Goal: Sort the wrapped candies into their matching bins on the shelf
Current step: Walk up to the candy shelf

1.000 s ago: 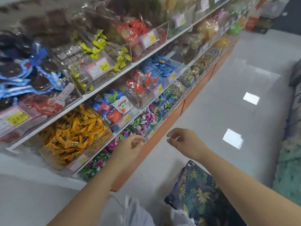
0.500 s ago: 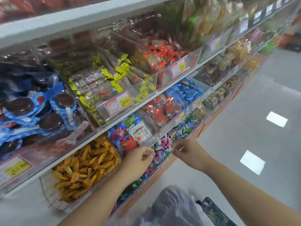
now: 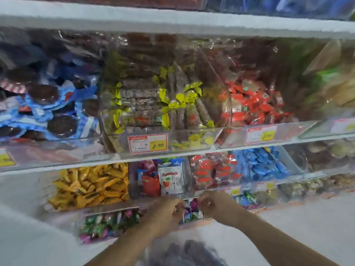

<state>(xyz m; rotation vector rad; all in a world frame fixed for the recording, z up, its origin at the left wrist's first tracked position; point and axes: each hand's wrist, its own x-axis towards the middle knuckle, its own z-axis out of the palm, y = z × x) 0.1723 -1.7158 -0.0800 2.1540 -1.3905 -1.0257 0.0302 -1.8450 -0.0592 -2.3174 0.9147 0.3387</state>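
Both my hands are at the lowest shelf bin [image 3: 107, 223], which holds pink, green and blue wrapped candies [image 3: 190, 210]. My left hand [image 3: 165, 210] is at the bin's front edge with its fingers curled. My right hand [image 3: 213, 204] is close beside it on the right, fingers also curled over the candies. The picture is smeared, so I cannot make out whether either hand holds a candy. Above them is a bin of mixed packets with a white strawberry packet [image 3: 171, 179].
On the middle shelf are orange-yellow candies [image 3: 90, 187], red packets [image 3: 213, 173] and blue candies [image 3: 263, 166]. The shelf above holds blue-wrapped cookies [image 3: 48, 104], yellow-tied sweets [image 3: 153, 104] and red candies [image 3: 253, 104]. Price labels [image 3: 148, 144] face outward. Grey cloth [image 3: 188, 252] is below my arms.
My view has swung up and left to face the shelf squarely. Both hands have moved forward to the lowest bin and come closer together.
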